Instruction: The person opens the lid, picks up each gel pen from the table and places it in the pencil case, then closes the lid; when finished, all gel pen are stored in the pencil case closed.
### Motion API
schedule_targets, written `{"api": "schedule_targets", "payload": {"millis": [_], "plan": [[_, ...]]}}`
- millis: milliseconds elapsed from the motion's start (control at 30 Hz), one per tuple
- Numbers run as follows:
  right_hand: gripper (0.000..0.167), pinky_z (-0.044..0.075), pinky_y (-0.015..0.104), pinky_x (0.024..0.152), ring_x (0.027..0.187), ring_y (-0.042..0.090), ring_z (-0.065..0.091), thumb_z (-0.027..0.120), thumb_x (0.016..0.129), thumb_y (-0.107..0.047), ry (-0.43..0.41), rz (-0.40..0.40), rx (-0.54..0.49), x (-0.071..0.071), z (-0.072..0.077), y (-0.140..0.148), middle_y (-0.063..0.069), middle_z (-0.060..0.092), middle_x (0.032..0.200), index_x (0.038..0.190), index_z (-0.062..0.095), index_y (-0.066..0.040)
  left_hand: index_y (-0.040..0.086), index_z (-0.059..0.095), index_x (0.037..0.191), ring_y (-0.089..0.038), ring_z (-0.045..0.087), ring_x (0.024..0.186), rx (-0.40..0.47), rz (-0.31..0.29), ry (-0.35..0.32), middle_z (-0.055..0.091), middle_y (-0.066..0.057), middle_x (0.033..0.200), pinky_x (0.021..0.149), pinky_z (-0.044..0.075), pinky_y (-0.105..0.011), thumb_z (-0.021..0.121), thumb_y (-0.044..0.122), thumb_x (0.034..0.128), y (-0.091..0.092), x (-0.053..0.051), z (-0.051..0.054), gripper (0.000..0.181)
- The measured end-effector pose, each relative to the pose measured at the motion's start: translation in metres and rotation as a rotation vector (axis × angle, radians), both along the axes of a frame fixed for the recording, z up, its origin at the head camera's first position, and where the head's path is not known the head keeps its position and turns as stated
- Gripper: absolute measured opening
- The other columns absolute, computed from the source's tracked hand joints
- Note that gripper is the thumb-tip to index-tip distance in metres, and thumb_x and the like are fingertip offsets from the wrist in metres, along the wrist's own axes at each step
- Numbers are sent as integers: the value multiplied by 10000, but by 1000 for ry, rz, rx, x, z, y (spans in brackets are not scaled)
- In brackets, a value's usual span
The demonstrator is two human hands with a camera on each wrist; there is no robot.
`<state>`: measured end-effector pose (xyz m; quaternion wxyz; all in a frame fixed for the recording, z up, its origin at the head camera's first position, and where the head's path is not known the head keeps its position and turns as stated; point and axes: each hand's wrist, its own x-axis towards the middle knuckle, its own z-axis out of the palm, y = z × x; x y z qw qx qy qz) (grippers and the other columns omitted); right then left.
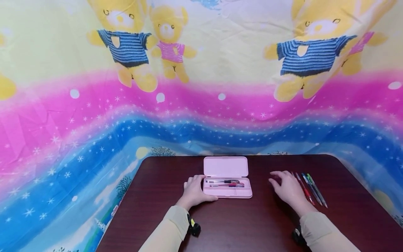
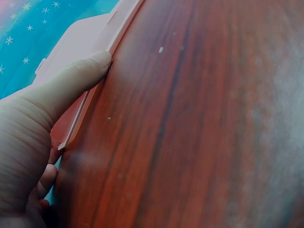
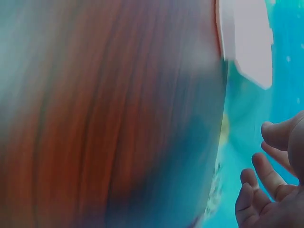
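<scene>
Left hand [image 1: 193, 191] grips the crosswise pink case [image 1: 219, 191], lid [image 1: 225, 167] rearmost; right hand [image 1: 289, 188] gapes.

Pink pencil case [image 1: 219, 192]: flat on bench [image 1: 252, 224], near far edge, about mid-width. Lid [image 1: 225, 167] open, tipped toward far edge. Tray has dividers; black-ended pen [image 1: 232, 181] and red-ended pen [image 1: 238, 185] lie lengthwise in its far part. Left hand [image 1: 193, 191] grips left end, thumb on near rim. Loose, toward bench's right edge: red [image 1: 306, 190], blue-topped [image 1: 312, 189], green-topped pens [image 1: 317, 190], roughly parallel, beside right hand [image 1: 288, 187].
</scene>
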<state>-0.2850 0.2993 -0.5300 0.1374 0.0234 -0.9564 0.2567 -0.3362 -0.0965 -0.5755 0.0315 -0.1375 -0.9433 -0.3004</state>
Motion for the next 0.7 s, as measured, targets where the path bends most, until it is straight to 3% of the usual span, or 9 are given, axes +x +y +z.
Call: {"api": "schedule_targets", "payload": {"millis": [167,300,500,700], "plan": [[440,542,673,909,1088,473,641,707,1066,-247,12,-46,7,11,-1,37,327,645,1304,1433,668,-7,169,596,1494,-283,533,1307,6,-2,-1,655,-52,1468,1052,385,-525,984,709,631,-1,0,1,1090],[465,526,707,907,1073,512,630,708,1060,-231,28,-99,17,20,-3,62,365,632,1281,1430,648,43,169,600,1493,-282,537,1316,-5,2,-1,661,-50,1458,1045,385,-518,982,713,628,-1,0,1,1090],[526,487,750,936,1132,603,563,651,1080,-252,-46,-206,26,30,-3,95,449,531,1348,1463,575,100,172,598,1496,-280,533,1315,2,2,-6,658,-46,1461,1052,383,-520,981,712,633,0,1,1,1087],[528,470,739,941,1173,619,532,633,1061,-264,-81,-286,53,35,-8,118,475,575,1312,1426,584,115,174,595,1493,-276,530,1313,1,2,-11,657,-46,1458,1051,382,-519,979,716,635,0,1,1,1086]]}}
